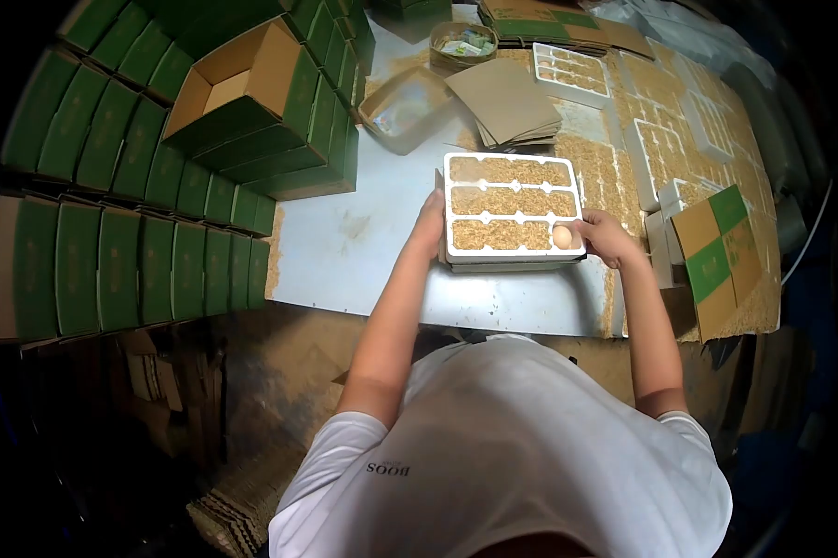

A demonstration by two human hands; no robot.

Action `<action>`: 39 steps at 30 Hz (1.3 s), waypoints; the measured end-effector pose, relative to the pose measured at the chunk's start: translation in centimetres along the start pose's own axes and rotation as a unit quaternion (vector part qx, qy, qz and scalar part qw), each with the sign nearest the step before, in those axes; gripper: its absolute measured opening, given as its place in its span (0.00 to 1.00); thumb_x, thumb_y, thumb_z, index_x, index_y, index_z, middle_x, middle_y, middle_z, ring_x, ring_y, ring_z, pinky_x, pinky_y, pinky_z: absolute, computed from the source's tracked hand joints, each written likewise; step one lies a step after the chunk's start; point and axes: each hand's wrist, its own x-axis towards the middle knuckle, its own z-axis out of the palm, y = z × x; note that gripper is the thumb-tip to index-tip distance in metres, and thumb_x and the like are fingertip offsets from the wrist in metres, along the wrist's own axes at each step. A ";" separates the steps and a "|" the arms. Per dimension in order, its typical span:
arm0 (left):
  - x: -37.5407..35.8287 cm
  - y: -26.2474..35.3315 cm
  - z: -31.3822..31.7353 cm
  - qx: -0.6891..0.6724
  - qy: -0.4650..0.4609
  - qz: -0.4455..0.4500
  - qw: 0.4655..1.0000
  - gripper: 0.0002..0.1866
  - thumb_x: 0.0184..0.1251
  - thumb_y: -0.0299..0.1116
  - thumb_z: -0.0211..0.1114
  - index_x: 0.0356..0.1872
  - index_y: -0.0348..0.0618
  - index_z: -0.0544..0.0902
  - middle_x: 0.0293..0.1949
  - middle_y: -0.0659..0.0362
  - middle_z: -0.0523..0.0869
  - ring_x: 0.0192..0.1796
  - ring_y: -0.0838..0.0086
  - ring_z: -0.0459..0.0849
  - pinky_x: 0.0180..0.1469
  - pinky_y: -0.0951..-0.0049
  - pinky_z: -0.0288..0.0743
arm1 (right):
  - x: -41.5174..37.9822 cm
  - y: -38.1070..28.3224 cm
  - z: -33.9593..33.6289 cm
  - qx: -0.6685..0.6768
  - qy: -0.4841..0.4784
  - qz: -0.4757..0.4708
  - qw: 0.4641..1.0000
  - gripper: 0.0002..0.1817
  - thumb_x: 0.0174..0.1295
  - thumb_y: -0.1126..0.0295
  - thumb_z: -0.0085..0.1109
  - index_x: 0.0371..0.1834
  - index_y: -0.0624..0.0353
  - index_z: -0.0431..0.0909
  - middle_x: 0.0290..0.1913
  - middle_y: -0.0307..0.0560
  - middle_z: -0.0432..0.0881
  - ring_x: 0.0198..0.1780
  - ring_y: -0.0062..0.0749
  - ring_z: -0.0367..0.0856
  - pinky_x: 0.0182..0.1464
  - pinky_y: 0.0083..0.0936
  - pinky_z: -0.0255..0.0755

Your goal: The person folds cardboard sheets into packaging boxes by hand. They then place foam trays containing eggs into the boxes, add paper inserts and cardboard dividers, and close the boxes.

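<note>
A white foam tray (pixel 514 188), divided into rows and packed with brown husk-like filling, lies in front of me on the table. One pale brown egg (pixel 563 237) shows in its near right corner. Along the tray's left side my left hand (pixel 431 223) is pressed, its fingers partly hidden behind the edge. My right hand (pixel 608 239) grasps the near right corner, thumb on the rim close to the egg. Below the tray, a dark edge and a brown flap show; what they belong to is mostly hidden.
Green cartons (pixel 112 242) are stacked at the left, with an open carton (pixel 242 93) on top. Cardboard sheets (pixel 507 100), a clear plastic bin (pixel 408 112) and a basket (pixel 463 45) stand behind. More foam trays (pixel 570 76) and loose husk lie right, beside an upright green-brown carton (pixel 716 260).
</note>
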 end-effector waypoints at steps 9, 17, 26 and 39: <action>-0.7 -0.4 1.3 0.180 0.043 0.080 0.980 0.28 0.86 0.49 0.42 0.71 0.37 0.70 0.63 0.50 0.80 0.63 0.65 0.79 0.67 0.64 0.72 | 0.8 2.9 3.2 0.083 0.084 -0.092 0.989 0.26 0.74 0.57 0.57 0.64 0.69 0.77 0.53 0.51 0.86 0.50 0.32 0.84 0.56 0.26 0.75; -0.3 -0.5 1.5 0.181 0.050 0.056 0.981 0.25 0.86 0.47 0.41 0.69 0.38 0.71 0.63 0.50 0.80 0.61 0.63 0.80 0.66 0.62 0.73 | 2.0 -2.7 12.4 -0.362 0.071 -0.386 0.845 0.23 0.60 0.61 0.64 0.60 0.52 0.82 0.68 0.54 0.77 0.72 0.62 0.69 0.74 0.49 0.62; -0.2 -0.8 2.3 0.186 0.079 0.073 0.977 0.24 0.85 0.43 0.45 0.72 0.40 0.71 0.57 0.50 0.83 0.56 0.67 0.80 0.60 0.65 0.74 | 8.9 -3.5 20.3 -0.636 0.026 -0.286 0.716 0.27 0.62 0.59 0.61 0.63 0.60 0.80 0.75 0.49 0.71 0.81 0.51 0.55 0.80 0.56 0.46; 18.6 14.9 -7.6 0.671 0.202 0.184 0.689 0.25 0.60 0.42 0.69 0.57 0.41 0.84 0.49 0.46 0.89 0.52 0.50 0.87 0.56 0.53 0.79 | -9.7 9.8 7.9 -0.067 0.555 -0.173 0.811 0.17 0.68 0.79 0.54 0.59 0.67 0.79 0.55 0.56 0.85 0.58 0.43 0.82 0.66 0.34 0.70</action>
